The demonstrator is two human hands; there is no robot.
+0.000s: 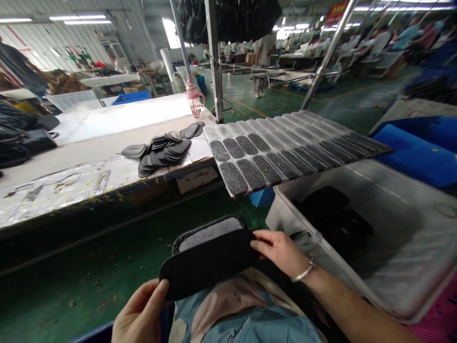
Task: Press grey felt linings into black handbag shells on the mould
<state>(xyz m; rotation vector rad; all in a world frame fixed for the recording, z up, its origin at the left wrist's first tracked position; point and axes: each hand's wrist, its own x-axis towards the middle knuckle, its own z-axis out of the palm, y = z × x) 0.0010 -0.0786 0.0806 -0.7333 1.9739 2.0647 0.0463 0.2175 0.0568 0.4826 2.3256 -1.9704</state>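
Left fingers and right fingers pinching the black panel at both ends; I'd keep it taut, square to the grey pad, tbh.

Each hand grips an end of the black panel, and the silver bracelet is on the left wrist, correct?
Not quite: the head view shows the silver bracelet on the wrist of the right hand. That hand and the left hand each grip an end of the black panel.

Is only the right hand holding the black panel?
No, the left hand and right hand grip opposite ends of the black panel.
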